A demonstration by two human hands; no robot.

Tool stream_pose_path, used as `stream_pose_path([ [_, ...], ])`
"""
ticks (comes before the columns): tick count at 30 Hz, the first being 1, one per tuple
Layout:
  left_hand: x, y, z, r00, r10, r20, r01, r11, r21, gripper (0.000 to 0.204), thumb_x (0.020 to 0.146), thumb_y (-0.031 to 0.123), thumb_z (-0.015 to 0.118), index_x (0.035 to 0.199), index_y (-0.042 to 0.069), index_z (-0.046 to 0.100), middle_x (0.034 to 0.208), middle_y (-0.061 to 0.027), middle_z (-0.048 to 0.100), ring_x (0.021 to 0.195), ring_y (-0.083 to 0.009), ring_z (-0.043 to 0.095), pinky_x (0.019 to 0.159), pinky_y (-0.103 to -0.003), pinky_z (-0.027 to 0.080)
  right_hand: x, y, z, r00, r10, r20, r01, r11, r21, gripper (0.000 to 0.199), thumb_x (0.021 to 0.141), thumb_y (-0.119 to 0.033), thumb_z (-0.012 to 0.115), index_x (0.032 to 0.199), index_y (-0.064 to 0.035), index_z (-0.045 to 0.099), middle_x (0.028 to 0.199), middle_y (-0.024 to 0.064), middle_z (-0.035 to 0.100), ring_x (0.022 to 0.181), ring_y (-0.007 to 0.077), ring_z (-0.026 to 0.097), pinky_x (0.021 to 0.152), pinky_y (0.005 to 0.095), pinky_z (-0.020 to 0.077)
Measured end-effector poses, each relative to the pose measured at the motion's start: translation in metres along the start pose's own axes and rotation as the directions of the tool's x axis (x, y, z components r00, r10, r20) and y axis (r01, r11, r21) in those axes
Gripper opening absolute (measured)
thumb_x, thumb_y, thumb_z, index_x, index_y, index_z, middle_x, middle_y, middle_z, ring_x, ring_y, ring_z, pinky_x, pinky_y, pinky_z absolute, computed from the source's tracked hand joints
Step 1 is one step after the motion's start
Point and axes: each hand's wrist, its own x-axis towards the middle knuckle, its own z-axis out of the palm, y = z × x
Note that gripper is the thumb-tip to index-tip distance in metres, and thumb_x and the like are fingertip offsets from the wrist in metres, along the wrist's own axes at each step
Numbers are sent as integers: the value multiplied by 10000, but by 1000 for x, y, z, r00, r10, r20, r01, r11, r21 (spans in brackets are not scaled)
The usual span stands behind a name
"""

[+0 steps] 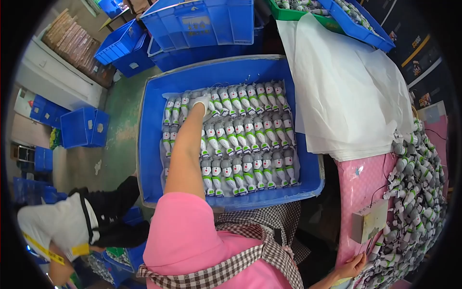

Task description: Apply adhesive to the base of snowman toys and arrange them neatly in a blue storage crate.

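Observation:
My left arm reaches over a large blue bin [231,202]. My left hand [200,102], in a white glove, is down on the far row of toy figures [236,98]; its fingers are hidden. The figures are grey, white and green, lying side by side in three rows on a pale sheet. At the lower right my right hand [355,266] is at the edge of a pink-covered table [353,192], beside a heap of similar figures [414,202]. Its fingers are curled together; whatever they hold is too small to make out.
A small box [368,220] stands on the table. White sheets [344,82] drape over its far part. Stacked blue crates [199,24] stand beyond the bin, and a green tray [308,14] holds more figures. At the left a person [62,221] bends near other crates.

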Motion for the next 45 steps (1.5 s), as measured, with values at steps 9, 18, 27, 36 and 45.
stream_pose_path([
  [9, 27, -32, -34, 936, 351, -4, -316, 847, 427, 569, 791, 487, 618, 1222, 120, 562, 1146, -139, 606, 1043, -268, 574, 882, -369, 459, -2, -23, 22, 993, -116, 8, 116, 984, -135, 139, 850, -43, 563, 931, 23, 655, 810, 38, 629, 725, 106, 546, 669, 232, 439],
  [18, -111, 33, 34, 356, 804, -476, -431, 594, 680, 440, 884, 403, 529, 1116, 39, 617, 1056, -216, 605, 914, -366, 596, 776, -451, 483, -4, -21, 2, 989, 130, -70, -110, 965, 240, 147, 839, -21, 612, 980, 14, 633, 713, -36, 568, 580, 14, 466, 504, 158, 353],
  [27, -326, 112, 127, 263, 947, -184, -965, 258, -51, 306, 912, 120, 560, 1187, -12, 533, 1095, -128, 561, 909, -204, 550, 806, -312, 461, 104, -56, 11, 957, -274, -94, 210, 880, -427, 399, 737, -33, 686, 1119, -73, 578, 889, 46, 556, 585, 97, 551, 493, 223, 429],
  [36, -493, 88, 206, 163, 951, 265, -802, 284, -525, 238, 920, 42, 527, 1156, 15, 539, 951, -21, 553, 770, -78, 498, 724, -217, 433, 99, -46, -8, 944, -245, -219, 236, 969, -68, 230, 772, 9, 637, 997, -35, 629, 852, 72, 604, 613, 129, 602, 501, 243, 464],
  [45, -570, 58, 234, -204, 859, 470, -673, 225, -704, 148, 871, -58, 546, 1004, 1, 573, 941, -33, 549, 765, -103, 543, 717, -227, 459, 192, -95, -17, 688, -697, -201, 459, 633, -623, 216, 787, -66, 602, 992, -114, 647, 999, 62, 601, 978, 218, 534, 860, 375, 389],
])
